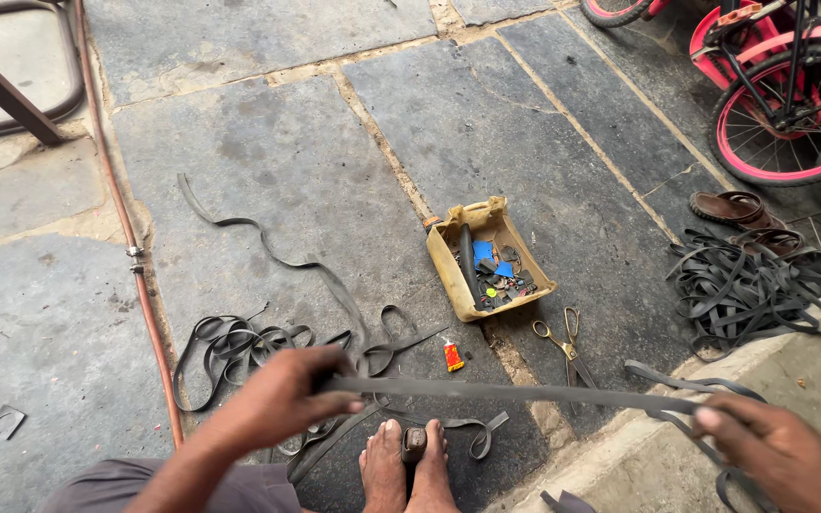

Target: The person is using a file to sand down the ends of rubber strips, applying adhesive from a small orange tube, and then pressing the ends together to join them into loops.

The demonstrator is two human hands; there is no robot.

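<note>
At six o'clock, nearest to me, I see two bare feet (406, 465) pressed together on the stone floor (268, 133), with a small dark object (414, 443) pinched between the big toes; I cannot tell what it is. My left hand (282, 399) sits at seven o'clock, fingers curled and clamped around one end of a long flat strip of black rubber (505, 390). My right hand (783, 451) sits at four o'clock, fingers closed on the other end, so the strip runs taut and nearly level between the two hands, which are well apart.

Under the left hand lies a tangled pile of black rubber strips (239, 347), with one loose length snaking off toward eleven o'clock. Just beyond the taut strip, near the centre, lies a small red and yellow tube (453, 356). To its right, at two o'clock, lies a pair of scissors with yellow handles (567, 344).

Further out sits a worn yellow plastic tub (444, 261) holding blue and dark scraps. At three o'clock is a second heap of black rubber bands (748, 285), with brown sandals (729, 207) just beyond it. A reddish hose (130, 237) runs along the floor at nine o'clock. Farthest, at one o'clock, stands a pink bicycle wheel (791, 119).
</note>
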